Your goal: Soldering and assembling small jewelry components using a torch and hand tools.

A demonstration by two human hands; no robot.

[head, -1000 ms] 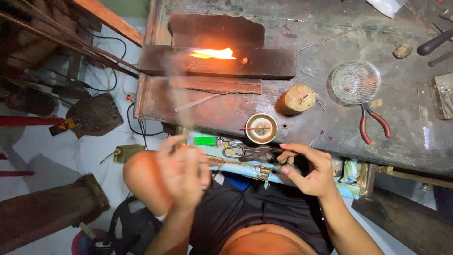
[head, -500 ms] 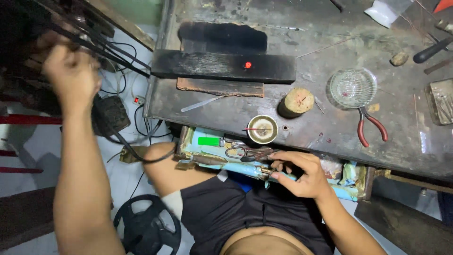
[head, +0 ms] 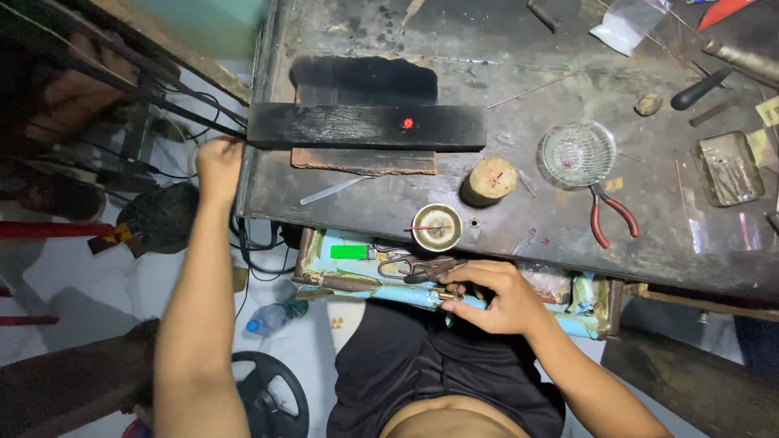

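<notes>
Bench (head: 519,235) fills 12 to 3 o'clock; charred block (head: 365,126) with a glowing spot at 12. Left hand (head: 217,166) closed at bench edge, 10 o'clock, contents hidden. Right hand (head: 497,296) pinches small brass tool (head: 451,295) over drawer (head: 341,272); best kept low, steady. Green lighter (head: 349,252) left in drawer; clear bag (head: 623,26) at 1.

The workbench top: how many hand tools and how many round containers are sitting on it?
Red-handled pliers: 1
Black-handled tool: 1
Clear glass dish: 1
Small round tin: 1
Total: 4
</notes>
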